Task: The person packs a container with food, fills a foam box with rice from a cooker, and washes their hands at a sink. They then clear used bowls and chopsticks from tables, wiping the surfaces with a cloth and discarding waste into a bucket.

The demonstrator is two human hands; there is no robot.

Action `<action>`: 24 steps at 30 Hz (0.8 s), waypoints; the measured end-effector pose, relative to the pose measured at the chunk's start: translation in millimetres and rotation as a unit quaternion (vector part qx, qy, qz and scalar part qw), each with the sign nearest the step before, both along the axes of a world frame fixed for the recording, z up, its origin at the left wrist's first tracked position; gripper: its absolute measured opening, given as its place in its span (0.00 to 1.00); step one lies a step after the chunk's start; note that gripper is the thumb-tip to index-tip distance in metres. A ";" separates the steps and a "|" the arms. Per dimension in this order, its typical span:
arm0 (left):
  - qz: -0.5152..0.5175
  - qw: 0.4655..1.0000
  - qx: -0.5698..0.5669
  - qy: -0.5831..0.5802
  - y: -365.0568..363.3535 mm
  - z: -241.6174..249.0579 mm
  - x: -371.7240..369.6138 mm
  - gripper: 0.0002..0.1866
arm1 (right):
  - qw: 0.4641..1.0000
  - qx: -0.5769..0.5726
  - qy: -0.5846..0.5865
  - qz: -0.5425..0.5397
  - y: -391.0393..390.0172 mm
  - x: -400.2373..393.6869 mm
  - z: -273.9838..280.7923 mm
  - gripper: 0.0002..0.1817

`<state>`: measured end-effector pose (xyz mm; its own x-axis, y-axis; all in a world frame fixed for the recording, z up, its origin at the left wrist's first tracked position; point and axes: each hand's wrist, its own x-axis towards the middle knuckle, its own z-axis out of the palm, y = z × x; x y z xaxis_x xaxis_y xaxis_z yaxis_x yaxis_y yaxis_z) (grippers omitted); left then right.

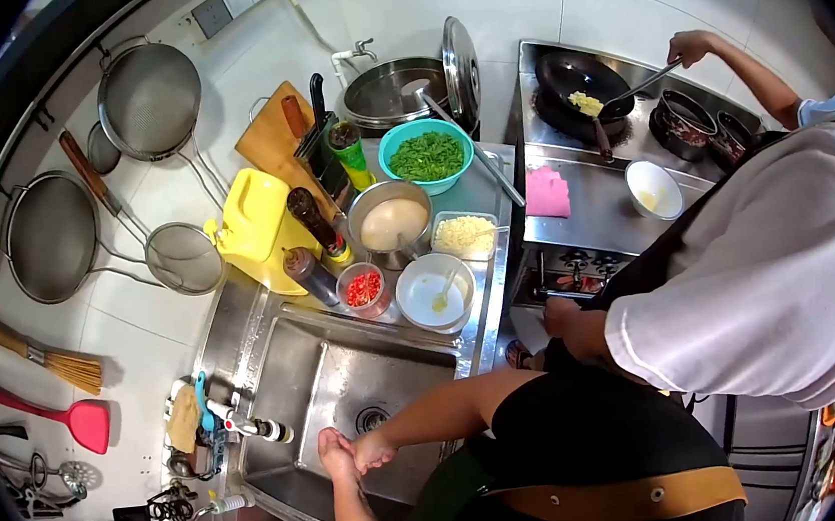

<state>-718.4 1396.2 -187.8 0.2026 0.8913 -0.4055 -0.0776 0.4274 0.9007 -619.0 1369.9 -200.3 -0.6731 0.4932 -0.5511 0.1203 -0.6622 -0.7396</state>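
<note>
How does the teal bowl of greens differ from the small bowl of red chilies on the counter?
The teal bowl is larger and heaped with chopped green vegetables; the small bowl of red chilies is far smaller and holds only a little red. The teal bowl stands at the back of the counter near the big pot; the small bowl of red chilies stands at the front, by the sink. Both are round, open and uncovered.
</note>
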 end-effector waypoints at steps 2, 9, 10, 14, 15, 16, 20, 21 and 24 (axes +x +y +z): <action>0.031 0.999 0.008 0.009 3.5 -27.1 7.2 0.09 | 0.995 0.081 -0.057 -0.029 0.2 -3.3 -30.1 0.09; 0.143 0.988 -0.054 -0.003 -9.8 -51.0 17.2 0.08 | 0.853 0.409 -0.324 -0.026 -19.3 0.6 -43.8 0.14; 0.197 0.977 -0.077 -0.028 -7.6 -63.9 15.5 0.07 | 0.853 0.406 -0.326 -0.029 -20.0 -0.7 -52.0 0.14; 0.194 0.964 -0.183 -0.013 -9.0 -88.1 4.9 0.09 | 0.835 0.370 -0.407 -0.025 -27.8 -9.2 -52.3 0.14; 0.215 0.947 -0.237 0.034 -12.7 -77.6 12.2 0.12 | 0.854 0.309 -0.416 -0.033 -31.2 -6.2 -37.7 0.15; 0.159 0.947 -0.278 -0.027 6.8 -126.6 -2.9 0.18 | 0.887 0.233 -0.375 -0.133 -63.9 2.7 57.8 0.17; -0.050 0.905 -0.352 -0.232 -1.2 -80.4 -6.5 0.21 | 0.805 0.309 -0.460 -0.210 -41.2 -25.5 -32.2 0.29; -0.056 0.927 -0.318 -0.193 -15.0 -43.0 -13.3 0.22 | 0.797 0.297 -0.473 -0.231 -57.9 -17.9 -24.8 0.29; -0.307 0.936 0.041 0.164 -0.9 -68.5 -34.1 0.25 | 0.811 0.318 -0.368 -0.327 -122.7 -3.2 -1.3 0.40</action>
<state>-752.5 1395.3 -256.3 0.5645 0.6780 -0.4708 0.4468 0.2286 0.8650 -622.3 1247.2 -201.6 0.2412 0.9537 -0.1798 0.4608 -0.2757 -0.8436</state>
